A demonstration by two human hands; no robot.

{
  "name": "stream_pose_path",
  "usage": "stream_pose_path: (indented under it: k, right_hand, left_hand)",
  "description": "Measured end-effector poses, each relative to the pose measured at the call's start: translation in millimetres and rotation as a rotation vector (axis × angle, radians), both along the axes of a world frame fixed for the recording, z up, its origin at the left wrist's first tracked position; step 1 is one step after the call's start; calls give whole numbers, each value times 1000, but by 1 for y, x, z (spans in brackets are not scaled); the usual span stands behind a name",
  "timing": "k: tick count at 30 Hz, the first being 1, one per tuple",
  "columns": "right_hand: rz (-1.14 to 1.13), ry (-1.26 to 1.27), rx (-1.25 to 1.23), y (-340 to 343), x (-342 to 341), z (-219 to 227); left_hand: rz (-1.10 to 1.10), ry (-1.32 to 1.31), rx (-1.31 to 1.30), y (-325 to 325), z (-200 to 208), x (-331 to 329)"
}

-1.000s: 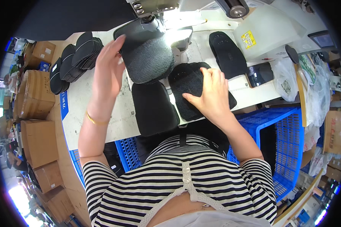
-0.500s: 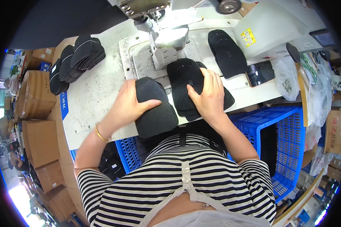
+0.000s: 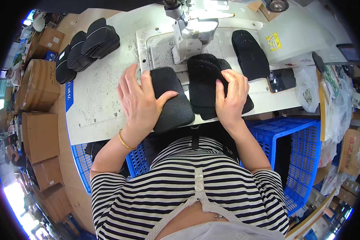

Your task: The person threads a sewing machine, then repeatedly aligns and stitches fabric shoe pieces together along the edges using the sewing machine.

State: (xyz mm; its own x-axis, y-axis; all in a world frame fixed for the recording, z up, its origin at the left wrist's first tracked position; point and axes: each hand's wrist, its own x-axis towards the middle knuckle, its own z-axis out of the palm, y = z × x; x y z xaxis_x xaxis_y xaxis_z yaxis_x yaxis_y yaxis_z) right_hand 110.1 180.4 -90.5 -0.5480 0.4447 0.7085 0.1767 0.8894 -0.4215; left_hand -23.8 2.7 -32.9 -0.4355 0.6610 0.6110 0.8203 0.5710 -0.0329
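Two groups of black padded fabric pieces lie side by side at the table's front edge. My left hand (image 3: pixel 140 98) spreads its fingers along the outer side of the left black padded piece (image 3: pixel 173 108), its thumb resting on top. On the right, several overlapping black mesh fabric pieces (image 3: pixel 202 86) are fanned slightly apart. My right hand (image 3: pixel 233 98) bends its fingers and thumb over their right side, gripping an upper piece. Just beyond them is the sewing machine (image 3: pixel 192 38), its needle area partly hidden by glare.
Stacks of black pieces (image 3: pixel 102 42) lie at the far left of the table. Another black piece (image 3: pixel 250 56) lies on the right, near a dark shiny object (image 3: pixel 282 81) and a clear plastic bag (image 3: pixel 308 90). A blue crate (image 3: pixel 304 172) stands below right; cardboard boxes (image 3: pixel 40 136) line the left.
My left hand's fingers have spread out and away from the left piece's edge. My right fingers have drawn in nearer the thumb over the mesh pieces. The whole view has shifted slightly.
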Motion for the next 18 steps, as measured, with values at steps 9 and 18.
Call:
stream_pose_path:
  k: [9, 18]
  right_hand:
    - [185, 649, -98, 38, 1, 43]
    - [854, 55, -1169, -15, -16, 87]
  left_hand:
    - [-294, -1373, 833, 0, 47, -21]
    - [-418, -1444, 1118, 10, 54, 2]
